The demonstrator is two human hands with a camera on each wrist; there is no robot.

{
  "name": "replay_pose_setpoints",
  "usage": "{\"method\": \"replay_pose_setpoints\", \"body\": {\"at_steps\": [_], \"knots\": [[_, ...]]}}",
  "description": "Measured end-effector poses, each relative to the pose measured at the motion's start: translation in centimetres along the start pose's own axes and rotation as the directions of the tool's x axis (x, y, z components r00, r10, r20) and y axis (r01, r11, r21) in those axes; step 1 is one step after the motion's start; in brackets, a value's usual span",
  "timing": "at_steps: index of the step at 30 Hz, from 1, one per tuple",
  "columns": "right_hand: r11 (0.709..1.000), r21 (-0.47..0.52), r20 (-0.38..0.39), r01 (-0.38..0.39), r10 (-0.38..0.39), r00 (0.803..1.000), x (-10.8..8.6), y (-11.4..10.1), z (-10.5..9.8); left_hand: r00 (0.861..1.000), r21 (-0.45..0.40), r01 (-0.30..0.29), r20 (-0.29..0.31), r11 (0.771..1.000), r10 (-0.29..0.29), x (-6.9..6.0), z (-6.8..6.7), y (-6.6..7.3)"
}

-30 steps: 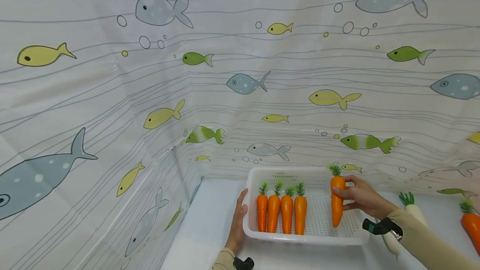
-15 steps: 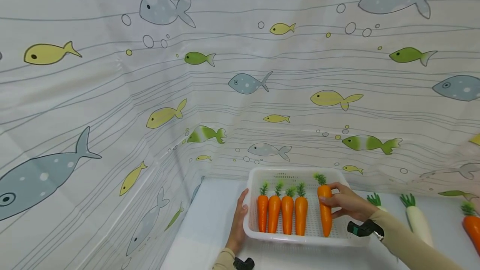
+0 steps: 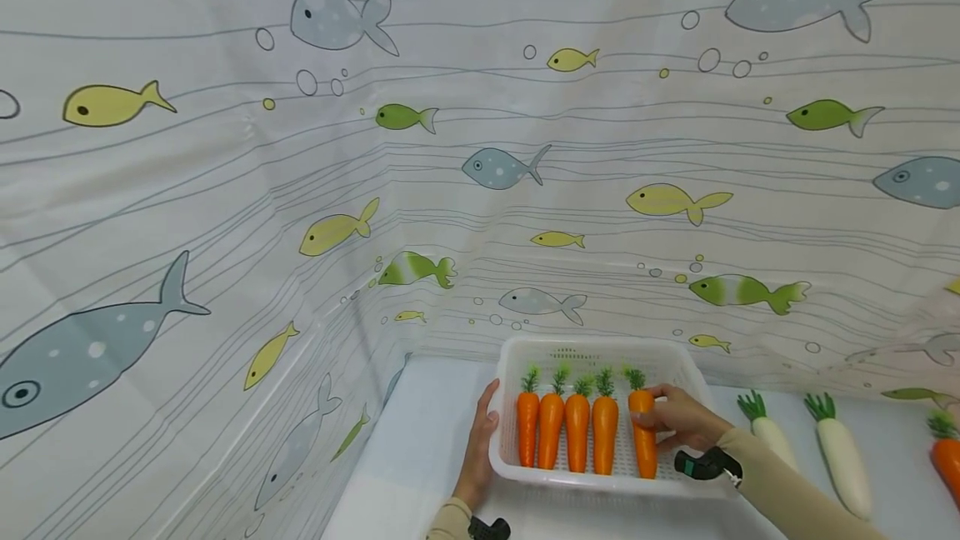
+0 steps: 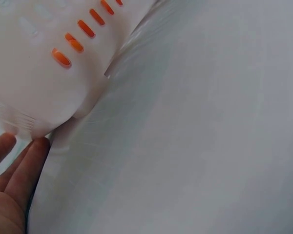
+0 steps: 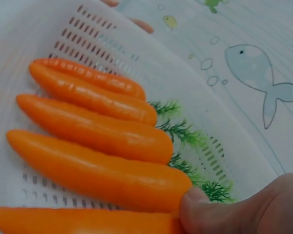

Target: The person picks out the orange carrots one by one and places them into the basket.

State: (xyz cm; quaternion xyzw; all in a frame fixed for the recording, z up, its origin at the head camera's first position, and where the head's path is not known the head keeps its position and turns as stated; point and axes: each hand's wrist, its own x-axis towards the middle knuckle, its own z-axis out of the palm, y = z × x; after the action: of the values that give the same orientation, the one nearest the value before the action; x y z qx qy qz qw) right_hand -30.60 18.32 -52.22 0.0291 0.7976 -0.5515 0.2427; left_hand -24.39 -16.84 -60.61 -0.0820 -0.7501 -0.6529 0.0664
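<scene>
My right hand (image 3: 686, 419) pinches an orange carrot (image 3: 642, 436) with a green leafy top, inside a white perforated basket (image 3: 600, 482). In the right wrist view the thumb (image 5: 198, 207) presses on that carrot (image 5: 88, 222), partly cut off by the frame's edge. Several more carrots (image 3: 577, 432) lie side by side to its left, tops toward the back wall. My left hand (image 3: 477, 448) rests against the basket's left end. Its fingertips (image 4: 40, 142) touch the basket's outer wall (image 4: 44, 92) in the left wrist view.
To the basket's right, two white radishes (image 3: 842, 457) with green tops lie on the white table (image 3: 420, 415). Another carrot (image 3: 947, 461) shows at the far right edge. Behind stands a white sheet (image 3: 600, 123) printed with fish.
My right hand has moved left and lowered the carrot toward the row in the basket. The radishes, partly hidden by the arm before, now show more. The left hand stays at the basket.
</scene>
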Motion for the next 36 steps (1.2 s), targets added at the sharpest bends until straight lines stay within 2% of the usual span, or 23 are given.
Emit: {"method": "replay_pose_setpoints", "body": {"at_steps": [14, 19, 30, 36], "knots": [[0.995, -0.104, 0.01, 0.003, -0.002, 1.0, 0.7, 0.3, 0.4, 1.0, -0.027, 0.001, 0.001, 1.0, -0.001, -0.3, -0.2, -0.3], [0.994, -0.111, 0.022, 0.002, 0.0, 1.0, 0.9, 0.2, 0.5, 1.0, -0.019, -0.004, 0.005, 1.0, 0.004, -0.4, -0.2, -0.2], [0.991, -0.131, 0.032, -0.005, 0.009, 0.999, 1.3, 0.1, 0.8, 1.0, -0.034, 0.026, 0.007, 0.999, -0.026, -0.1, -0.1, 0.2], [0.991, -0.135, 0.04, 0.004, 0.002, 0.999, 1.5, -0.1, 0.9, 1.0, -0.025, 0.02, 0.009, 0.999, -0.019, -0.2, 0.0, 0.2]]}}
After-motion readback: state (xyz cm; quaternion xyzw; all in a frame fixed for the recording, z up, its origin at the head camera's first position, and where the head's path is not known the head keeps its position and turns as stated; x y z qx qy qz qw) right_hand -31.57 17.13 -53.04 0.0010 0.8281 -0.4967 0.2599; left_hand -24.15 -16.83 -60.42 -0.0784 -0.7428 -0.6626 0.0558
